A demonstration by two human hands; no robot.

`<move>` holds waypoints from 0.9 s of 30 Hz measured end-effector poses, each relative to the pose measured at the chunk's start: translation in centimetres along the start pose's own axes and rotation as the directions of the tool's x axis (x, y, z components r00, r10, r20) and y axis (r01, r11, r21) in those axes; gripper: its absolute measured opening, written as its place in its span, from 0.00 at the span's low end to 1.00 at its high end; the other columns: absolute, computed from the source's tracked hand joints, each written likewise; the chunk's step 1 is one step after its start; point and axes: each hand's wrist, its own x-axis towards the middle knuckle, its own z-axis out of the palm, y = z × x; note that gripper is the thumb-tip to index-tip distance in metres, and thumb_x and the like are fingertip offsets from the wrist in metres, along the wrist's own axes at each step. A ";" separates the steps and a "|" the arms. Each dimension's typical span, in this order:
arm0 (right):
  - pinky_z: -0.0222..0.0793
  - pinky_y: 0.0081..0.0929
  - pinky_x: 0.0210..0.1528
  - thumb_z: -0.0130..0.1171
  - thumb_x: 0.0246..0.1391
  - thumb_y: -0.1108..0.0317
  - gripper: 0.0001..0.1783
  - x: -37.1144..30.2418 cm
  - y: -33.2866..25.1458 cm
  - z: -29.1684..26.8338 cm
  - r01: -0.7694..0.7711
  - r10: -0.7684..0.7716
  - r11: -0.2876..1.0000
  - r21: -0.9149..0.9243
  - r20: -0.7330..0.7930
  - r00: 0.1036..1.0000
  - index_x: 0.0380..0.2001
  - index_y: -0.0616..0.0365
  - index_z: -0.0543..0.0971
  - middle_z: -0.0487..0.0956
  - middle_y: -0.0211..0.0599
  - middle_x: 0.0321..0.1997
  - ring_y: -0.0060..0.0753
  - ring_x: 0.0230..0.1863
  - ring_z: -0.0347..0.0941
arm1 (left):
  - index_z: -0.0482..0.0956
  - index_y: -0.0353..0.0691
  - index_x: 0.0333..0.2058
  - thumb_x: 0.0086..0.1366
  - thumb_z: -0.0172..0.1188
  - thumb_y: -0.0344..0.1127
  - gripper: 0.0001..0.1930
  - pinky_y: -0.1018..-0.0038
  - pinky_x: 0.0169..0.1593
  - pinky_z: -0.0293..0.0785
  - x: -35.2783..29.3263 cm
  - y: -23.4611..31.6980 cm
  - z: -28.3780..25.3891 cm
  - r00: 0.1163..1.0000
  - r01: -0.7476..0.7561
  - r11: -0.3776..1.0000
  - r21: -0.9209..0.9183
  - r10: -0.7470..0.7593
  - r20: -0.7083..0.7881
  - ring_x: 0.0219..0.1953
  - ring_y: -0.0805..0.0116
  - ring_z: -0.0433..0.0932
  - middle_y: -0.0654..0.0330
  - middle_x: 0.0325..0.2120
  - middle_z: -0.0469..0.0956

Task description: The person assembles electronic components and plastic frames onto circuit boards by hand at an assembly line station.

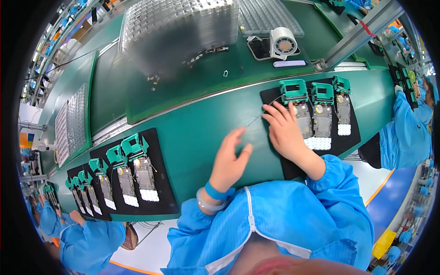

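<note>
My left hand [229, 160], wearing a blue wristband [214, 192], hovers over the bench with thumb and fingers apart and nothing visible between them. A thin wire [253, 121] runs from near its fingertips toward my right hand. My right hand [286, 133] lies with fingers stretched over the left edge of the nearest circuit board [303, 120], partly covering it. That board and two more, a middle board [322, 121] and a right board [343, 110], lie on a black mat [355, 130]. A green plastic frame [294, 90] sits at the nearest board's far end.
Left of me, another black mat [162, 192] carries several boards [146, 178] with green frames. Beyond the ledge are clear plastic trays [178, 27], a white fan [283, 42], a phone [259, 48] and small scraps [206, 52]. Co-workers in blue sit at left [91, 243] and right [403, 128].
</note>
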 end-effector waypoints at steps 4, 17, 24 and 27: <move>0.39 0.56 0.66 0.47 0.36 0.84 0.25 -1.3 2.9 0.7 -0.169 0.161 0.978 -0.119 -0.073 0.984 0.43 0.59 0.70 0.66 0.41 0.55 0.47 0.62 0.56 | 0.67 0.36 0.53 0.59 0.55 0.25 0.21 0.68 0.57 0.64 -3.1 2.3 -7.6 0.867 -0.097 0.857 0.506 0.322 -0.380 0.55 0.60 0.67 0.52 0.52 0.67; 0.65 0.35 0.50 0.57 0.48 0.72 0.18 8.5 3.9 0.4 0.023 -0.017 0.999 0.035 -0.165 0.986 0.44 0.59 0.71 0.72 0.43 0.45 0.47 0.48 0.68 | 0.64 0.27 0.54 0.65 0.45 0.53 0.32 0.61 0.63 0.51 -21.5 -6.3 -40.1 0.301 0.872 0.266 0.410 0.368 -0.880 0.60 0.44 0.58 0.37 0.56 0.61; 0.68 0.32 0.37 0.57 0.50 0.71 0.11 16.8 5.1 6.9 -0.127 0.153 0.980 0.156 -0.164 0.975 0.37 0.61 0.73 0.72 0.38 0.34 0.38 0.32 0.71 | 0.67 0.30 0.52 0.63 0.47 0.55 0.32 0.63 0.61 0.56 -19.4 -3.1 -36.7 0.342 0.845 0.310 0.435 0.312 -0.887 0.57 0.47 0.62 0.42 0.54 0.65; 0.67 0.27 0.34 0.56 0.50 0.73 0.06 18.8 5.2 7.8 -0.051 0.117 0.956 0.288 -0.214 0.970 0.32 0.62 0.74 0.73 0.37 0.33 0.35 0.30 0.71 | 0.67 0.30 0.53 0.63 0.49 0.56 0.32 0.63 0.61 0.55 -20.5 -3.9 -38.2 0.338 0.827 0.342 0.446 0.331 -0.881 0.58 0.49 0.61 0.44 0.55 0.64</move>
